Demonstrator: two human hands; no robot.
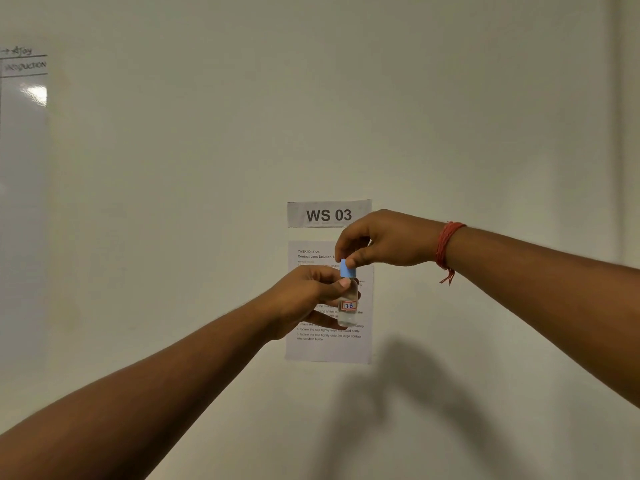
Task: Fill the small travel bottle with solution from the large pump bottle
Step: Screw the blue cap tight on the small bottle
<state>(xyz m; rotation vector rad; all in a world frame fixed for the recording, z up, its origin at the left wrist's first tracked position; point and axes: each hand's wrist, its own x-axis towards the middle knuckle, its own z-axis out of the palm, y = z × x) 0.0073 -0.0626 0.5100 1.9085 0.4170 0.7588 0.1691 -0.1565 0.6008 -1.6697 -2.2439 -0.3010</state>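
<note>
A small clear travel bottle [348,311] with a red-framed "17B" label is held upright in the air in front of a wall. My left hand [308,296] grips its body, thumb across the neck. My right hand [384,239] comes from above and pinches the blue cap [346,268] that sits on the bottle's top. The bottle's contents look clear; how full it is I cannot tell. The large pump bottle is not in view.
Behind the hands a "WS 03" sign [329,213] and a printed instruction sheet [327,348] are stuck on the pale wall. A whiteboard [22,133] with handwriting hangs at the far left. A red thread band [448,245] circles my right wrist.
</note>
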